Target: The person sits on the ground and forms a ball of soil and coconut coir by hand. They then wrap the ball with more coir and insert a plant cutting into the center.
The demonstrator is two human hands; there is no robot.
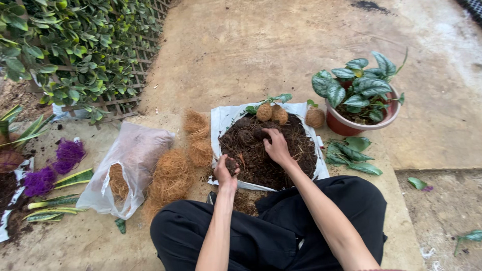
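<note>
Soil [261, 155] lay heaped on a white sack [221, 120] before us — our left hand [226, 170] closed on a clump, our right hand [275, 145] spread flat on the pile. Coir fibre [170, 175], a plastic bag [130, 160] and a potted plant [359, 100] crowded the concrete floor [251, 45] — beside a leafy trellis [90, 45].

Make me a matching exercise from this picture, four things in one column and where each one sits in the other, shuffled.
Things:
1. left hand
2. right hand
3. potted plant
4. clear plastic bag

Places:
A. far right, past the soil sack
B. flat on the dark soil
C. near edge of the soil, closed on a clump
D. left of the loose coconut fibre

Pairs: 1-C, 2-B, 3-A, 4-D
</note>
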